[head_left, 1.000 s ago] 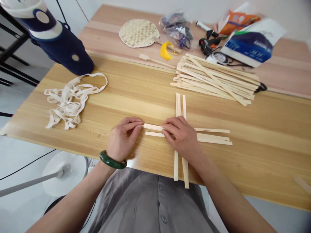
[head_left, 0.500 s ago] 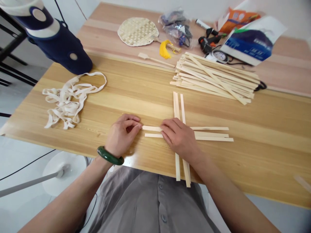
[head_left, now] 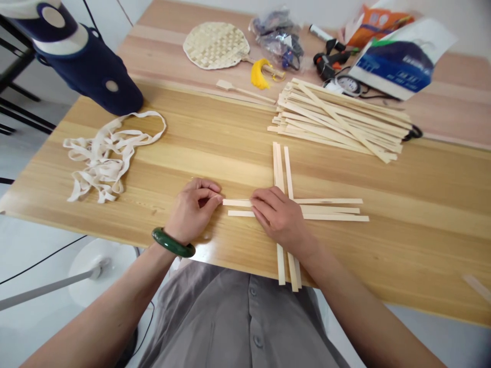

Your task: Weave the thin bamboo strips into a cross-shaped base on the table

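Several pale, flat bamboo strips [head_left: 333,209] lie crosswise on the wooden table, some running left to right and others front to back. My left hand [head_left: 197,207], with a green bangle on its wrist, pinches the left end of an upper crosswise strip [head_left: 235,202] between thumb and finger. My right hand [head_left: 282,217] covers the crossing, its fingers closed on the crosswise strips a little further along. How the strips pass over or under each other there is hidden beneath this hand. The front-to-back strips [head_left: 281,266] reach past the near table edge.
A heap of loose strips [head_left: 337,120] lies behind the crossing. White ribbon [head_left: 111,153] is tangled at the left, near a dark blue bottle [head_left: 95,71]. Further back are a woven fan [head_left: 217,46], a yellow tassel [head_left: 260,74], a glue gun [head_left: 326,66] and a tissue pack [head_left: 399,64].
Both hands keep their grip on the strips. My right hand has shifted slightly left, and the upper crosswise strips have moved a little against each other. The view has tilted slightly.
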Motion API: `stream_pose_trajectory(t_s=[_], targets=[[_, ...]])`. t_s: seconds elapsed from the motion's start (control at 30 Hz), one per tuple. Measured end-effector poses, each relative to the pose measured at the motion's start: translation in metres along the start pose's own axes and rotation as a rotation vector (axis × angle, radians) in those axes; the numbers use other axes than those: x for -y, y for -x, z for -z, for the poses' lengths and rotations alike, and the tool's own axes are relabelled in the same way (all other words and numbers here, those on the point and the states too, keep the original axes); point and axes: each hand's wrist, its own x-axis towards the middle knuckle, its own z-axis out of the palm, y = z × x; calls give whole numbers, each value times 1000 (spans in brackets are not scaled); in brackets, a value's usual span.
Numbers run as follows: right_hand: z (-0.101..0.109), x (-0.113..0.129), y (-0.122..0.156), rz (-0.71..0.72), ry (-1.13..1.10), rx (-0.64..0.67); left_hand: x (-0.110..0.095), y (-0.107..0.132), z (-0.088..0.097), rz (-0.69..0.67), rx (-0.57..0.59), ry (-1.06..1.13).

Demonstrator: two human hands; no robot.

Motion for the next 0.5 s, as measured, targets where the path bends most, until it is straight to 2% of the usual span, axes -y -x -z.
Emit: stream_pose_trajectory(t_s=[0.33,0.4,0.5], targets=[[1,4,-2,-33,-68,18,0,3,0,-7,-25,-15],[9,4,-3,-27,-64,-4,-2,6,1,-38,-53,-45],[33,-3,2,-35,-22,-63,-7,16,1,-149,-156,-106]])
